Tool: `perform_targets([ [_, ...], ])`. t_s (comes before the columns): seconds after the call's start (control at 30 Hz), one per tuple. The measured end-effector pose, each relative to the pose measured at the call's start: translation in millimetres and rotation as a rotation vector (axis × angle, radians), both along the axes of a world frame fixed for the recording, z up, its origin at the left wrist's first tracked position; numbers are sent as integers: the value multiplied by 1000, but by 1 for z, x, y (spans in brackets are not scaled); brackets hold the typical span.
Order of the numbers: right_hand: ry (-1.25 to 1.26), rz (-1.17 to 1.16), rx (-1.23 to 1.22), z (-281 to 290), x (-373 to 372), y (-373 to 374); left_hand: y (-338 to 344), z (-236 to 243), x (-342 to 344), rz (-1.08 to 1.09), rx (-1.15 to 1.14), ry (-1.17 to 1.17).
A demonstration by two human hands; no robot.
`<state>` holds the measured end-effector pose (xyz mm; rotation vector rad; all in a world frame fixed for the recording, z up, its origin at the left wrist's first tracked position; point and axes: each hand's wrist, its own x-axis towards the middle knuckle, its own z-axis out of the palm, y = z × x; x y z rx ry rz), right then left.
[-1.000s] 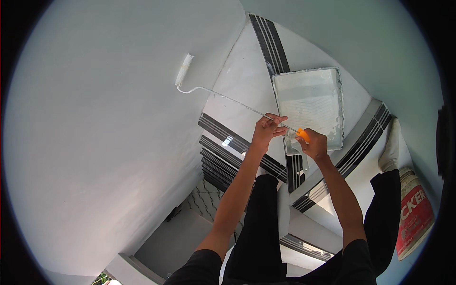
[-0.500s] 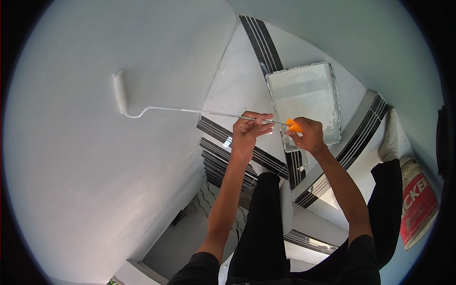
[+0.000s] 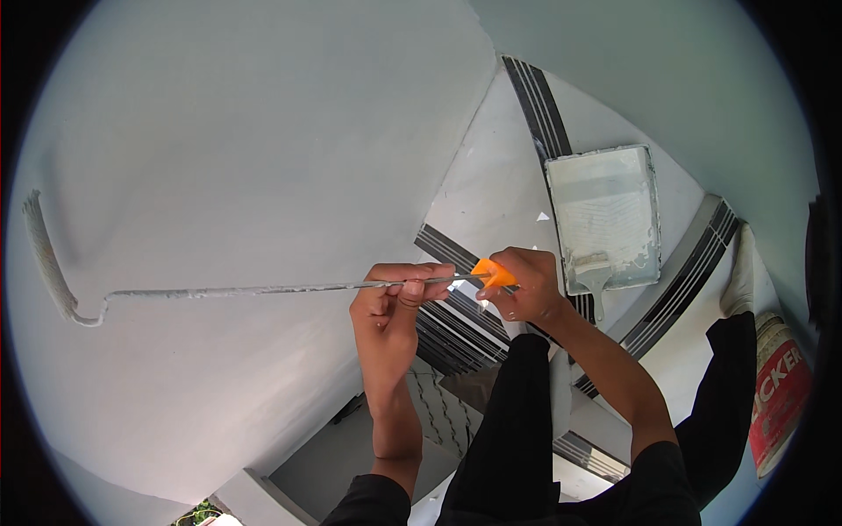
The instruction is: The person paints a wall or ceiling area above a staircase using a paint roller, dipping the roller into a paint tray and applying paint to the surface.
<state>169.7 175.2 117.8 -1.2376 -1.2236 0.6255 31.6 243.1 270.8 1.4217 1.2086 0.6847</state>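
Observation:
A long-handled paint roller [image 3: 219, 292] stretches leftward across the view, its rod spattered with white paint. The white sleeve [image 3: 49, 254] at its far end is close to the pale wall at the left; I cannot tell whether they touch. My right hand [image 3: 527, 286] is closed round the orange grip [image 3: 493, 273]. Farther along, my left hand [image 3: 390, 302] pinches the metal rod between thumb and fingers. Right of my hands, a paint tray [image 3: 605, 210] coated with white paint sits on a step, with a paint-covered brush [image 3: 595, 279] lying across its near end.
Stairs with black striped edges [image 3: 539, 105] run down between the left wall [image 3: 263, 158] and the greenish wall [image 3: 702, 105] at right. A red and white bucket [image 3: 779, 394] stands beside my foot [image 3: 738, 272]. Lower down is a marble-patterned floor [image 3: 436, 399].
Both hands and the roller have moved left, bringing the sleeve farther left and lower in view. The tray and stairs now appear farther right. The brush has come into view beside my right hand.

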Motion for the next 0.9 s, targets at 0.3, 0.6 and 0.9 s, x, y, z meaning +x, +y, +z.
perform_targets([
  [0.3, -48, -59, -250, -62, 8, -15, 25, -98, 12, -83, -184, -25],
  [0.6, -91, -98, -606, -154, 4, -114, -35, -234, 14, -103, -517, -59],
  [0.9, -22, 5, -305, -14, 23, -10, 29, -41, 34, -58, -125, -41],
])
